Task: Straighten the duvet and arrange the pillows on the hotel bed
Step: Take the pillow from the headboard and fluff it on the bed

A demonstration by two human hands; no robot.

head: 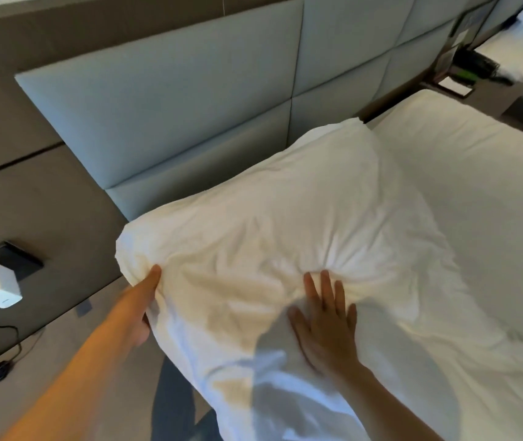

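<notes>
The plump white fabric pillow [269,224] lies creased at the bed's near corner, against the grey padded headboard [190,100]. The left hand [148,300] pinches its corner; the right hand [325,319] presses flat, fingers spread. The white duvet [476,202] beyond looks smooth; pillow arranging seems unfinished.

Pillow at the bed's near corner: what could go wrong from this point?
1. The pillow bulges past the bed edge on the left; only the left hand grips that corner, so it might slide off toward the floor if released.
2. The right hand presses flat into the pillow, making a dent and radiating creases that may stay.
3. The pillow lies skewed to the headboard, so it may end up crooked.
</notes>
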